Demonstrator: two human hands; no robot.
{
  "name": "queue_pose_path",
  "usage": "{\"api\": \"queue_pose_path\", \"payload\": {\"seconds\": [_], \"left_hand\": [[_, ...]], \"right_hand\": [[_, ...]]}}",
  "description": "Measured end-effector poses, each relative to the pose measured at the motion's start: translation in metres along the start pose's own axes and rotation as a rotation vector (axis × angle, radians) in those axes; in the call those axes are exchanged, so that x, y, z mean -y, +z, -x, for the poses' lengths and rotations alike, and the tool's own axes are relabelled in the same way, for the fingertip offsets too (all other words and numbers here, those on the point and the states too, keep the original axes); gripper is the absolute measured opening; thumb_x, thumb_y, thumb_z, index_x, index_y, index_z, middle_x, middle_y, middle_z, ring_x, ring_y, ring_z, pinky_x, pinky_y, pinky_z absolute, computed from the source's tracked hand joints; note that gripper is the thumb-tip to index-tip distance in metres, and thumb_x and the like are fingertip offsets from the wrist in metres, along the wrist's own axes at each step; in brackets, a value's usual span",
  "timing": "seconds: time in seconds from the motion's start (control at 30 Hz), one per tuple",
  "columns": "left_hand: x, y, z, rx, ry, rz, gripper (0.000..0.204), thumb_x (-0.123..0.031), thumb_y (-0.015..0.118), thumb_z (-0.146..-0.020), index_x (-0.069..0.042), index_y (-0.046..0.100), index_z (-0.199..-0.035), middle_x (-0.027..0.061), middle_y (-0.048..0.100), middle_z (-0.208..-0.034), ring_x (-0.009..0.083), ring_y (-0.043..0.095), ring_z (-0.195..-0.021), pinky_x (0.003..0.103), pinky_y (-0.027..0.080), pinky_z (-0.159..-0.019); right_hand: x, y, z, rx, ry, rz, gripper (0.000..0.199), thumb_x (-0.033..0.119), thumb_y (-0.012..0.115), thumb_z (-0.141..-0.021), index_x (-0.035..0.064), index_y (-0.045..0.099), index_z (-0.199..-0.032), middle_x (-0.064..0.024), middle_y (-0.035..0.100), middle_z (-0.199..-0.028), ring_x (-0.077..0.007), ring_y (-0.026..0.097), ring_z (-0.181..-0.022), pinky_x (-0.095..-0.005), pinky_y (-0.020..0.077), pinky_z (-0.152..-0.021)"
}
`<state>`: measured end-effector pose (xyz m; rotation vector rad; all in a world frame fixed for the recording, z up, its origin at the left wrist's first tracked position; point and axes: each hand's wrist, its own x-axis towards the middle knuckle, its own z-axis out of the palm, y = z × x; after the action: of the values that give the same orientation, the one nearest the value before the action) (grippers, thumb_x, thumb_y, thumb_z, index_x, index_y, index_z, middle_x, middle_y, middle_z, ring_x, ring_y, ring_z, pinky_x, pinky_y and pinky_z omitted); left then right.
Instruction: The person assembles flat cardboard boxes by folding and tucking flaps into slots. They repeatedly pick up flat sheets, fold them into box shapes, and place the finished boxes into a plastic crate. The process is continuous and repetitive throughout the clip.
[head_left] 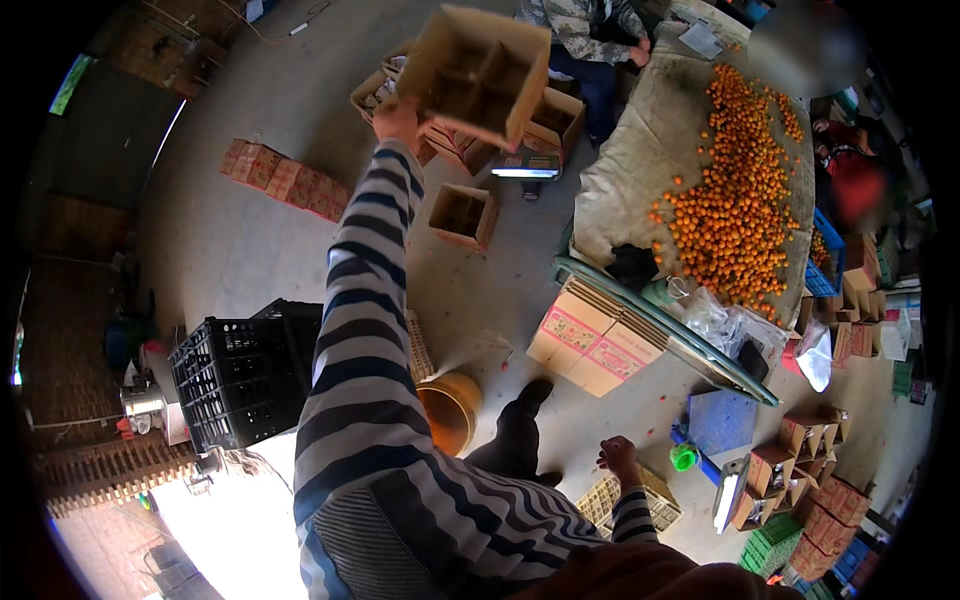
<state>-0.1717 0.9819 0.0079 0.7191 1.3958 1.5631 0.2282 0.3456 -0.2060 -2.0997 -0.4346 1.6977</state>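
My left hand (398,122) is stretched far forward and closed on the near left edge of an open cardboard box (432,50). The box is held up and tilted, so that its dividers and bare compartments show. Below and behind it, more cardboard boxes (460,150) stand on the floor, partly hidden by it. A smaller divided box (465,215) sits on the floor nearer to me. Low at my side, my right hand (618,455) has its fingers curled, with nothing visible in them. A cream plastic crate (655,500) is on the floor beneath it.
Orange fruit (735,200) covers part of a cloth-lined table (625,190) at right; a person (585,45) sits at its far end. Flattened cartons (590,345) lean against its near edge. Black crates (235,375), a yellow bucket (450,410) and a scale (527,167) stand about.
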Motion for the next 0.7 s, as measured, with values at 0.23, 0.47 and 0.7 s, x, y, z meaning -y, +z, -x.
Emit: {"api": "queue_pose_path", "payload": {"seconds": [0.23,0.47,0.7], "left_hand": [[0.121,0.024,0.0,0.489,0.087,-0.071,0.013,-0.007,0.066,-0.091,0.001,0.065,-0.102,0.0123,0.069,-0.091,0.0234,0.07,-0.078,0.031,0.056,-0.065],[0.411,-0.025,0.266,1.148,0.236,-1.12,0.02,-0.02,0.067,-0.083,-0.004,0.07,-0.095,0.0179,0.07,-0.091,0.0345,0.068,-0.09,0.041,0.054,-0.084],[0.523,0.037,0.363,1.233,0.495,-1.463,0.047,-0.021,0.07,-0.08,-0.007,0.056,-0.123,0.0146,0.058,-0.123,0.0321,0.054,-0.121,0.051,0.045,-0.096]], "right_hand": [[-0.042,-0.014,-0.012,-0.087,0.036,-0.01,0.023,0.019,0.062,-0.092,-0.0001,0.059,-0.079,-0.0084,0.059,-0.063,-0.0167,0.062,-0.051,-0.0311,0.0512,-0.046],[-0.077,0.014,0.047,-0.085,0.202,-0.089,0.019,0.017,0.06,-0.093,-0.0022,0.062,-0.094,-0.0087,0.064,-0.073,-0.0168,0.066,-0.057,-0.0286,0.0561,-0.052],[-0.2,0.02,0.109,-0.227,0.488,-0.452,0.017,0.015,0.061,-0.092,-0.0011,0.062,-0.097,-0.0085,0.063,-0.075,-0.0162,0.064,-0.057,-0.028,0.0544,-0.05]]}}
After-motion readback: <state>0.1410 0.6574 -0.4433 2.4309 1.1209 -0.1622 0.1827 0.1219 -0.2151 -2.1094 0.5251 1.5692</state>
